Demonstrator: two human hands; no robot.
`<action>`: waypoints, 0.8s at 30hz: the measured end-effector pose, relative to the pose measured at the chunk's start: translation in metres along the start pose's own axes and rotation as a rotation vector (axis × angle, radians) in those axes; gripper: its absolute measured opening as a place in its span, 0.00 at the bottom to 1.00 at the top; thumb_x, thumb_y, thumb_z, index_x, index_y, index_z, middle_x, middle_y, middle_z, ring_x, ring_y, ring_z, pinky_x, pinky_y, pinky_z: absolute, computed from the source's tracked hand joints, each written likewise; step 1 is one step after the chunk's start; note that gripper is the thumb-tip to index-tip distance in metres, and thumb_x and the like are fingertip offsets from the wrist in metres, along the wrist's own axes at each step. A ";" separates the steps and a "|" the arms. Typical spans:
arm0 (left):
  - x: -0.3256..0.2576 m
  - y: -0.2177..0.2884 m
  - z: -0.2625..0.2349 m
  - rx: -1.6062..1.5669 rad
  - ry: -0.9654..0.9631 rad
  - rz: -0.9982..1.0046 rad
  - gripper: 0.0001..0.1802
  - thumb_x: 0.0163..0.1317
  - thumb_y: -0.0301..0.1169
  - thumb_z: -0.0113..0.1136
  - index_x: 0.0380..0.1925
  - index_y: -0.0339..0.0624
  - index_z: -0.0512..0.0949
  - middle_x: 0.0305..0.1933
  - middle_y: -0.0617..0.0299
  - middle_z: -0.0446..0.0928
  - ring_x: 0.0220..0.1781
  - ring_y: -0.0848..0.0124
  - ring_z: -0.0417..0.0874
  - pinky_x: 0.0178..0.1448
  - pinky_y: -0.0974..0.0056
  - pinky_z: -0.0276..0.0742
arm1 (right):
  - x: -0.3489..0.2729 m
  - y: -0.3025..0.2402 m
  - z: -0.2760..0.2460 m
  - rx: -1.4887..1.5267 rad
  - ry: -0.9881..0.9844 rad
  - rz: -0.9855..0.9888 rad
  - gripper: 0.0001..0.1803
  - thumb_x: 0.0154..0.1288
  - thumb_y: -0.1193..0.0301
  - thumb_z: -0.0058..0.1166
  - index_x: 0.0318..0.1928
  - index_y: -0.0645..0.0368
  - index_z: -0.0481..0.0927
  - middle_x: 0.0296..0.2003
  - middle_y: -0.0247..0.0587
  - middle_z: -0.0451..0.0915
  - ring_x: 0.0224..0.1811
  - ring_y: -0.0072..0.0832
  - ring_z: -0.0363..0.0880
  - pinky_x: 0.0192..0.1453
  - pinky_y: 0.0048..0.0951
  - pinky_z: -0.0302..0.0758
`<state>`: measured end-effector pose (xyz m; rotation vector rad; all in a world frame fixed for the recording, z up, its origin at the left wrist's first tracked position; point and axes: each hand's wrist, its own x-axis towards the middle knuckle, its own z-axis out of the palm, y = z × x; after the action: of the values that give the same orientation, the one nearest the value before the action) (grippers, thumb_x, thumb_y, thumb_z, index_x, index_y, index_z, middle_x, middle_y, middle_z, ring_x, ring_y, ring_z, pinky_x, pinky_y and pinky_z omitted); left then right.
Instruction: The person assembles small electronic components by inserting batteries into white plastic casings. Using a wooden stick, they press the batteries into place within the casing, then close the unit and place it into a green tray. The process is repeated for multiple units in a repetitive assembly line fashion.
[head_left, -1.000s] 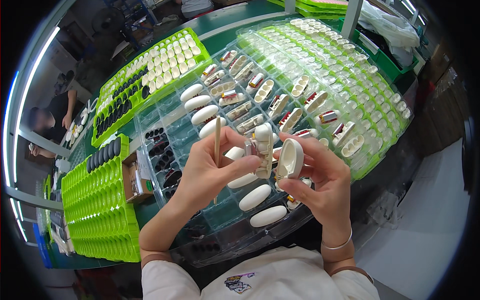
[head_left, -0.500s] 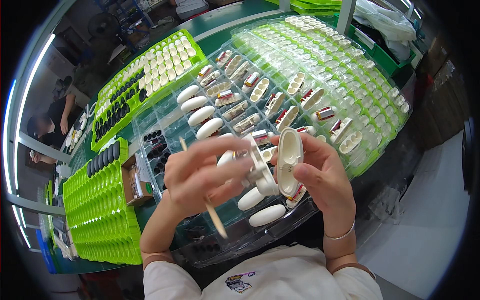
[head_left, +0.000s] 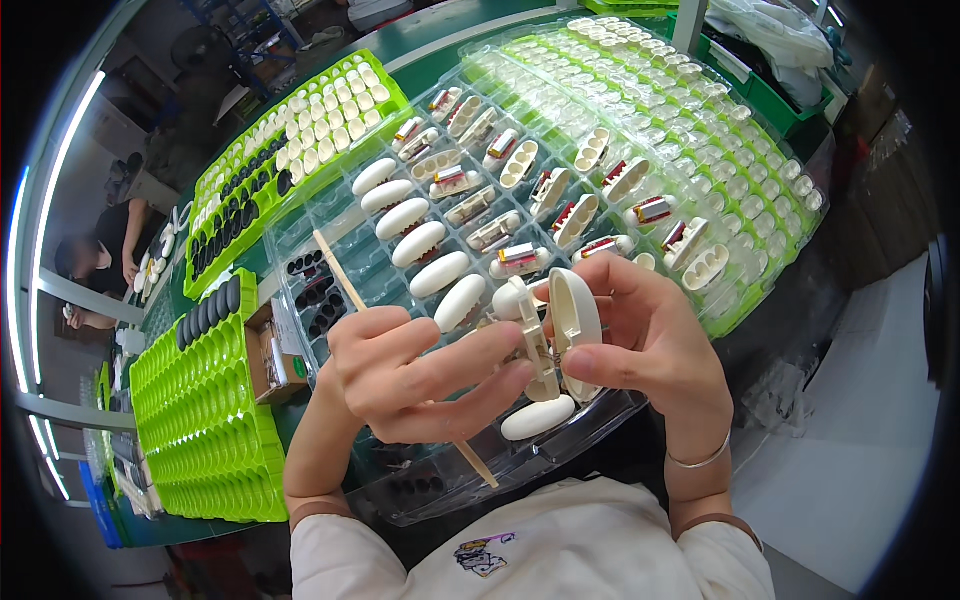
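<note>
My left hand (head_left: 425,380) pinches a white inner frame (head_left: 540,345) between thumb and fingers. A thin wooden stick (head_left: 340,268) passes through the same hand, its lower end poking out below the fingers. My right hand (head_left: 655,335) grips a hollow white oval shell (head_left: 576,318) by its edge, thumb at the bottom end. Shell and frame stand upright side by side, very close; whether they touch I cannot tell. Beneath my hands, a clear compartment tray (head_left: 392,292) carries closed white oval cases (head_left: 440,272) and opened halves with red-and-silver parts (head_left: 520,256).
Green trays (head_left: 290,140) of white and black pieces lie at the far left, and a green tray (head_left: 200,420) with black ovals is nearer. A cardboard box (head_left: 268,350) stands beside it. Clear-covered green trays (head_left: 690,150) fill the right. Another person (head_left: 110,245) works at far left.
The frame and the shell have come closer together. My right hand has turned the shell so its hollow faces more toward the frame. The stick has shifted with my left hand.
</note>
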<state>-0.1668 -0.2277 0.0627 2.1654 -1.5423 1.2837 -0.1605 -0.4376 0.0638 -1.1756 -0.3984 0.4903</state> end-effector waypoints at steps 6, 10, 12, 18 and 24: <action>0.005 0.001 -0.001 -0.020 0.029 -0.037 0.18 0.36 0.25 0.67 0.30 0.57 0.78 0.35 0.62 0.74 0.14 0.81 0.63 0.15 0.76 0.52 | 0.003 0.008 0.000 0.082 -0.051 0.009 0.21 0.49 0.72 0.60 0.42 0.65 0.68 0.39 0.37 0.72 0.40 0.21 0.73 0.38 0.21 0.75; 0.003 0.000 -0.002 -0.179 -0.007 -0.182 0.19 0.38 0.21 0.64 0.34 0.51 0.78 0.32 0.60 0.75 0.13 0.82 0.63 0.14 0.78 0.53 | 0.003 0.016 0.005 0.258 -0.012 -0.027 0.20 0.49 0.74 0.60 0.42 0.64 0.68 0.40 0.38 0.72 0.42 0.22 0.73 0.43 0.25 0.73; 0.005 0.005 0.010 -0.223 0.117 -0.407 0.23 0.36 0.20 0.61 0.38 0.49 0.77 0.30 0.61 0.75 0.13 0.83 0.65 0.14 0.78 0.55 | 0.005 0.023 0.009 0.288 0.042 -0.079 0.21 0.48 0.75 0.60 0.43 0.64 0.67 0.39 0.38 0.72 0.42 0.23 0.73 0.45 0.26 0.72; 0.016 0.007 -0.006 -0.847 -0.155 -0.897 0.33 0.39 0.21 0.63 0.52 0.43 0.67 0.28 0.65 0.75 0.11 0.84 0.58 0.14 0.77 0.52 | 0.005 0.028 0.009 0.249 0.121 -0.212 0.20 0.48 0.76 0.59 0.42 0.63 0.67 0.40 0.39 0.72 0.43 0.24 0.73 0.47 0.28 0.72; 0.011 0.005 -0.001 -0.946 -0.085 -0.925 0.33 0.38 0.21 0.65 0.50 0.36 0.67 0.32 0.62 0.74 0.13 0.89 0.56 0.14 0.80 0.47 | 0.005 0.027 0.013 0.230 0.140 -0.212 0.19 0.49 0.77 0.58 0.42 0.64 0.66 0.42 0.40 0.72 0.43 0.26 0.73 0.44 0.27 0.74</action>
<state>-0.1703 -0.2370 0.0700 1.8253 -0.6843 0.1024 -0.1669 -0.4167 0.0429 -0.9263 -0.3315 0.2597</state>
